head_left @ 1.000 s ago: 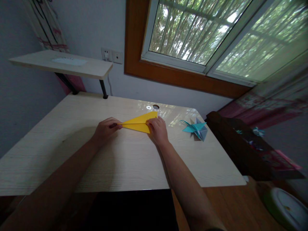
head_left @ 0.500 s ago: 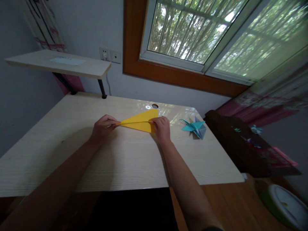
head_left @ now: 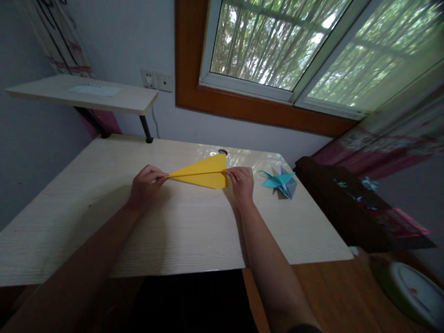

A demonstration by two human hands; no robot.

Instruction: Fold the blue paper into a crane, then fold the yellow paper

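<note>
A yellow paper plane (head_left: 204,172) spans the gap between my two hands above the desk, its pointed nose to the left and its wide tail to the right. A lengthwise crease runs along its middle. My left hand (head_left: 146,186) pinches the nose tip between thumb and fingers. At the tail end, my right hand (head_left: 242,185) is closed on the edge by the middle fold, with the fingertips pressed together. Right of that hand, folded blue and grey paper cranes (head_left: 280,181) lie close together on the desk.
The pale wooden desk (head_left: 194,231) has a round cable hole (head_left: 222,151) near its back edge. A raised shelf (head_left: 83,95) on black posts stands at the back left. Beyond the right edge are a dark wooden cabinet (head_left: 333,208) and a white-topped round bin (head_left: 416,291).
My right hand has slid rightward along the middle fold to the tail edge, uncovering more of the paper. My left hand stays at the nose. The view has shifted slightly.
</note>
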